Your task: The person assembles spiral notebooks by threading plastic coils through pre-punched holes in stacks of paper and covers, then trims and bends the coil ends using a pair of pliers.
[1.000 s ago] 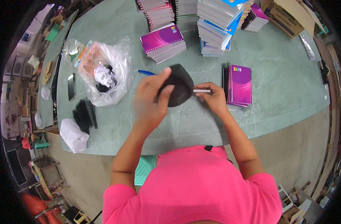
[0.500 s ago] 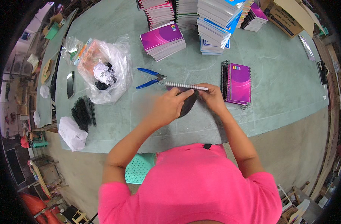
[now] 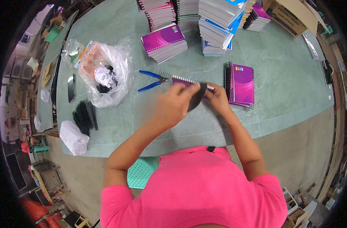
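A purple notebook (image 3: 179,80) stands on edge before me, its punched spine upward. A spiral coil (image 3: 166,74) runs along that spine and juts past its left end, above the tips of the blue-handled cutting pliers (image 3: 154,81). My right hand (image 3: 219,98) is closed on the notebook's right end. My left hand (image 3: 175,102), slightly smeared by motion, has its fingers at the spine and closed on a dark, rounded flat piece (image 3: 197,98). To the right lie purple notebooks with black coils (image 3: 243,83).
Stacks of notebooks (image 3: 219,30) and a purple-covered stack (image 3: 164,41) stand at the back. A clear plastic bag (image 3: 122,72), a phone-like dark slab (image 3: 71,88), loose black coils (image 3: 84,116) and a white paper bundle (image 3: 74,137) lie left. A cardboard box (image 3: 285,19) stands far right.
My left hand has shifted slightly right along the spine, and the dark piece has come up against it. More of the coil now juts out at the left end. The right hand stays nearly still.
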The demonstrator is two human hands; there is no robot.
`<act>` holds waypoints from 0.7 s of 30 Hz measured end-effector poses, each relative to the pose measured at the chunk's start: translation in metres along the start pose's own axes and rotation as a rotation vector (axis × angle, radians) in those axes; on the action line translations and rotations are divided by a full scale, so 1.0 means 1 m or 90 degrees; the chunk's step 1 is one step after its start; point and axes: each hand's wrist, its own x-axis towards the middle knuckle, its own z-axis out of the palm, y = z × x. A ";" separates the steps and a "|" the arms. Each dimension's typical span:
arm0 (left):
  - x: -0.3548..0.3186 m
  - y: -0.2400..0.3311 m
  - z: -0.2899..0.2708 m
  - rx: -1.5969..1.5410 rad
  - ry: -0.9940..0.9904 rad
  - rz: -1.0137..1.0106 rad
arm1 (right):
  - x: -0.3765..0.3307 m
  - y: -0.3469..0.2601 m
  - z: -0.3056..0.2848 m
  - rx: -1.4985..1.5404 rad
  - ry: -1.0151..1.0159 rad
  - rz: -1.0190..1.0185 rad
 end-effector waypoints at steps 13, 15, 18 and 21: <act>0.013 -0.015 -0.007 -0.146 0.129 -0.099 | 0.000 -0.017 0.013 -0.185 -0.068 -0.042; -0.007 -0.023 0.006 -0.158 -0.035 -0.074 | -0.002 -0.010 0.015 -0.191 -0.046 -0.083; -0.040 -0.025 0.023 -0.214 -0.335 -0.136 | 0.001 -0.012 0.012 -0.205 -0.048 -0.064; -0.048 -0.020 0.026 -0.147 -0.208 -0.112 | -0.005 -0.016 0.016 -0.126 -0.057 -0.070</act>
